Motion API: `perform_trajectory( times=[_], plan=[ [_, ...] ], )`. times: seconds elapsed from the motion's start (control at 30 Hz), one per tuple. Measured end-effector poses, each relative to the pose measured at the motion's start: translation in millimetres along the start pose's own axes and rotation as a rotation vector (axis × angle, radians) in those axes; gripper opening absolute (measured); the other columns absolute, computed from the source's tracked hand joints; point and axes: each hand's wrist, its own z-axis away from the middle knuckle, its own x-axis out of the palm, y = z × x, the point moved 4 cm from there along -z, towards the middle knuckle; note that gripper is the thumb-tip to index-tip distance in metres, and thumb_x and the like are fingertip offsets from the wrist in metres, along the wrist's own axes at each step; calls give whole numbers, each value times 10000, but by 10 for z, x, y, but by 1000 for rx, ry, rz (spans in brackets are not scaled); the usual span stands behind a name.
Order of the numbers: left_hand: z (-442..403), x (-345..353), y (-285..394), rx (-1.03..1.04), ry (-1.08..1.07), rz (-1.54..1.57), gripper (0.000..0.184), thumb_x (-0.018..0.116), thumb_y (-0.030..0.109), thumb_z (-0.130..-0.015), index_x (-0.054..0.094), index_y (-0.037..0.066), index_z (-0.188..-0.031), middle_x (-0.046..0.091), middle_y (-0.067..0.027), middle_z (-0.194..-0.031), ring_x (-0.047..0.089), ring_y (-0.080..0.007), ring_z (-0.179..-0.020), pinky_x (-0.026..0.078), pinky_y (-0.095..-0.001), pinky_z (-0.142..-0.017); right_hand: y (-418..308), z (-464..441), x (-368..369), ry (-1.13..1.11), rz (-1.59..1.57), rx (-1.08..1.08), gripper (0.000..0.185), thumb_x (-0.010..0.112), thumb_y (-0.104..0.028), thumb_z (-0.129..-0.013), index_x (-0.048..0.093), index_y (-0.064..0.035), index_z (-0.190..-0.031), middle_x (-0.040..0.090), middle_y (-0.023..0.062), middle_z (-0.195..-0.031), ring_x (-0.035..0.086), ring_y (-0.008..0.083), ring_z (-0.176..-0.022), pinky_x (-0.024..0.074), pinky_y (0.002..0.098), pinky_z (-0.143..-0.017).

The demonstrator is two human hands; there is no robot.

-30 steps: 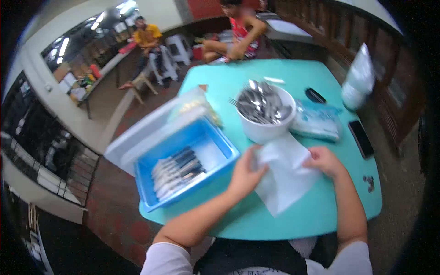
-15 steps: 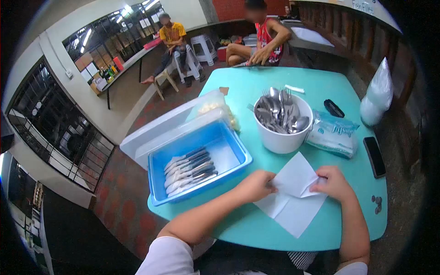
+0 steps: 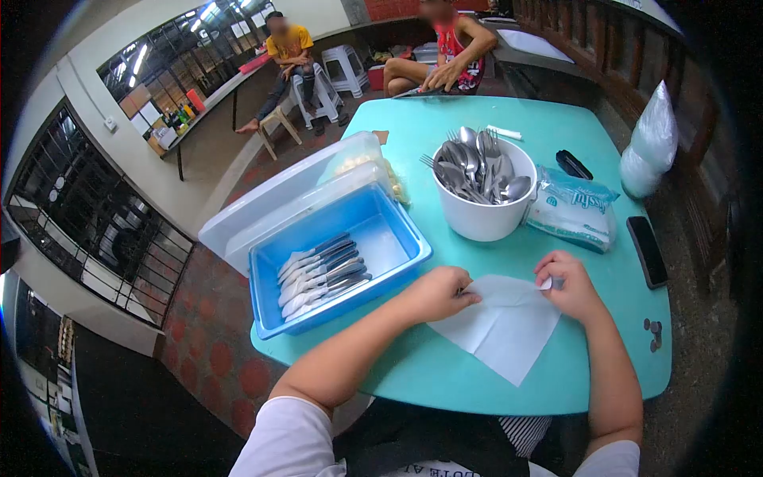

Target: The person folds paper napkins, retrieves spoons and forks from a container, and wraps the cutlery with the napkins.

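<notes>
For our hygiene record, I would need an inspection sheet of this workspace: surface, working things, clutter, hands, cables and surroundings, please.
Surface: turquoise table, bare along much of its near edge.
Job's things: paper napkin, creased, between the hands; white bucket full of forks and spoons; blue bin with partly wrapped cutlery; napkin pack beside the bucket.
Clutter: smartphone, apparently coins, unidentified black object.
Hands: left hand and right hand pinch opposite sides of the napkin.
Cables: nothing seen on the table.
Surroundings: person in yellow and person in red, both seated beyond the table.
</notes>
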Motion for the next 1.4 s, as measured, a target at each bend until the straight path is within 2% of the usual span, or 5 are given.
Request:
perform_trajectory(
  times=[0.17, 0.27, 0.77, 1.07, 1.4],
  plan=[
    [2, 119, -132, -108, -74, 85, 365, 706, 269, -837, 609, -58, -709, 587, -212, -688, 552, -277, -598, 415, -419, -575, 59, 47, 30, -58, -97, 367, 176, 717, -75, -671, 649, -17, -822, 653, 106, -831, 623, 217, -773, 479, 317, -700],
    [11, -3, -15, -293, -136, 21, 372, 718, 281, -822, 615, -58, -709, 581, -201, -667, 525, -249, -576, 416, -407, -572, 28, 31, 34, -38, -141, 377, 257, 748, -144, -668, 660, -10, -869, 676, 112, -836, 634, 195, -773, 488, 329, -704],
    [185, 69, -235, -120, -2, 207, 354, 784, 63, -714, 623, -21, -1019, 642, -124, -849, 607, -204, -772, 489, -337, -712, 378, 95, 84, -92, 52, 326, 347, 792, -232, -662, 689, -6, -905, 692, 141, -895, 654, 227, -810, 499, 333, -735],
    [201, -8, -126, -20, -43, 160, 220, 752, 37, -768, 643, 8, -957, 590, -51, -792, 566, -140, -731, 467, -294, -662, 216, 20, -6, -69, -116, 185, 197, 699, -34, -682, 705, -41, -879, 662, 97, -864, 632, 212, -826, 489, 310, -736],
    [195, 37, 33, 155, -93, 53, 263, 585, -97, -689, 652, 25, -911, 560, -120, -854, 584, -268, -749, 485, -347, -654, 301, 6, 36, -71, -171, 89, 253, 527, 107, -638, 700, -52, -731, 654, 85, -847, 626, 216, -847, 475, 305, -771]
  ],
)
